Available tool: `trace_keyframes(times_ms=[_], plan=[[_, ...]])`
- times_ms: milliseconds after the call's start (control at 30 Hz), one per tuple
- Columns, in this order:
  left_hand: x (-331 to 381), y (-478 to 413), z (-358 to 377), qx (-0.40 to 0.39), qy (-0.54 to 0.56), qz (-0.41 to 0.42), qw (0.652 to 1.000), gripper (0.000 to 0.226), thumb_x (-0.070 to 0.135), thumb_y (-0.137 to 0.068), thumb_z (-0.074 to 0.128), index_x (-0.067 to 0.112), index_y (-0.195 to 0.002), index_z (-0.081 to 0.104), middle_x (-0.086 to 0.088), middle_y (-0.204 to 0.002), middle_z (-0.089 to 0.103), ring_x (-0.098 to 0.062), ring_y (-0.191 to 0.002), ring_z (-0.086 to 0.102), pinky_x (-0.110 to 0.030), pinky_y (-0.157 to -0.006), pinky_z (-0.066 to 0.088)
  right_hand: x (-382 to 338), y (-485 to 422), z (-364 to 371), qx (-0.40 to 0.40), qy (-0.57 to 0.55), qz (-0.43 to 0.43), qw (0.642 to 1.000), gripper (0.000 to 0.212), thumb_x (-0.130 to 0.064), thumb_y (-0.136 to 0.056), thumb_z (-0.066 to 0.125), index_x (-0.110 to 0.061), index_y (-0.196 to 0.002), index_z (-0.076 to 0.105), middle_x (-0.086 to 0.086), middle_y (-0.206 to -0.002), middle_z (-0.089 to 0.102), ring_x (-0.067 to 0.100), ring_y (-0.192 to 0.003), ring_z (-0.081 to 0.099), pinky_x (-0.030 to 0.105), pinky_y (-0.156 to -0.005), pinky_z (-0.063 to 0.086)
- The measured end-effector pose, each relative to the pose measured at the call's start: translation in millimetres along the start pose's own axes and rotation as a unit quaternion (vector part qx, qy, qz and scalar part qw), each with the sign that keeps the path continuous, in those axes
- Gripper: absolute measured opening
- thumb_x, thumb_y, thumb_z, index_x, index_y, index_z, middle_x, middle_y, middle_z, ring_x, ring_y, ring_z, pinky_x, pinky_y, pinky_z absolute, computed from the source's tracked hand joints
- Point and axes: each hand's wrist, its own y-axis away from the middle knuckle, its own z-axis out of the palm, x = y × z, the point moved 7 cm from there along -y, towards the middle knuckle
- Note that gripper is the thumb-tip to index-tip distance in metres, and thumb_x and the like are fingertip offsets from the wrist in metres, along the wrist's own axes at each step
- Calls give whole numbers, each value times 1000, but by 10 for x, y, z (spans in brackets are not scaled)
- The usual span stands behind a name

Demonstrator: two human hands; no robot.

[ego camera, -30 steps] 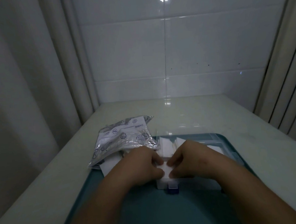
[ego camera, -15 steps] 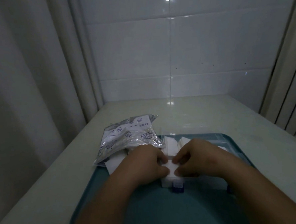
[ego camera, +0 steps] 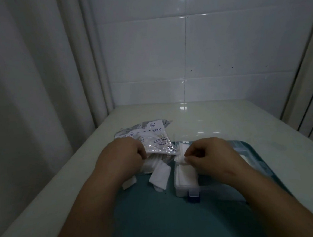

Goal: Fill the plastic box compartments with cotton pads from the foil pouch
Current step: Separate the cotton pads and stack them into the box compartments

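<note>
While my left fingers [ego camera: 141, 153] are gripping the foil pouch [ego camera: 154, 136] on the pale bench [ego camera: 225, 117], my right fingers [ego camera: 189, 160] are pinching a cotton pad [ego camera: 179, 160].

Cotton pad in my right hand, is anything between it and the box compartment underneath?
Nothing visible blocks it. The right hand pinches the cotton pad just over the open end compartment of the plastic box, which already holds pads.

I see a crinkly, shiny foil pouch [ego camera: 153, 137], soft matt cotton pads [ego camera: 160, 175], a clear smooth plastic box [ego camera: 185, 179], a matt teal tray [ego camera: 158, 219], v. glossy wall tiles [ego camera: 221, 50] and a cloth curtain [ego camera: 31, 89].
</note>
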Motion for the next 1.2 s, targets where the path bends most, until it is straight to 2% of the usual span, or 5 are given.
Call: trace_keyframes(times_ms=[133,367,500,933,1200], plan=[[-130,35,58,-22,-41,-6,999,31,17,-83,57,39,-98,73,10,-111,67,-13,-99,60,-22,-78,43,-214,66,85,2,59,-54,997,13,-32,-89,63,-36,-101,69,-21,-82,57,0,-76,55,16,-67,45],[-284,109,150,-15,-102,10,995,44,29,-84,57,53,-121,58,9,-120,64,-15,-108,60,-25,-80,43,-615,37,402,-62,157,-153,974,34,-24,-94,53,-34,-126,60,-8,-129,58,13,-116,51,28,-95,42],[-225,130,335,-51,-103,43,992,58,25,-84,52,54,-133,39,6,-130,59,-20,-112,59,-30,-86,49,-677,-72,561,-96,237,-150,955,52,-15,-85,66,-34,-131,54,-2,-137,52,20,-123,49,32,-99,42],[-232,134,447,25,-189,10,982,39,22,-94,43,28,-132,43,1,-119,61,-22,-105,62,-30,-79,45,-582,-19,807,-94,280,-166,941,31,-30,-86,62,-16,-114,66,8,-116,59,25,-105,56,35,-88,46],[-254,141,368,53,-119,-5,992,32,32,-97,43,36,-128,49,5,-124,59,-18,-112,59,-25,-84,42,-606,45,656,-44,208,-186,959,20,-26,-88,57,-23,-103,70,0,-100,62,19,-94,57,34,-82,51]])
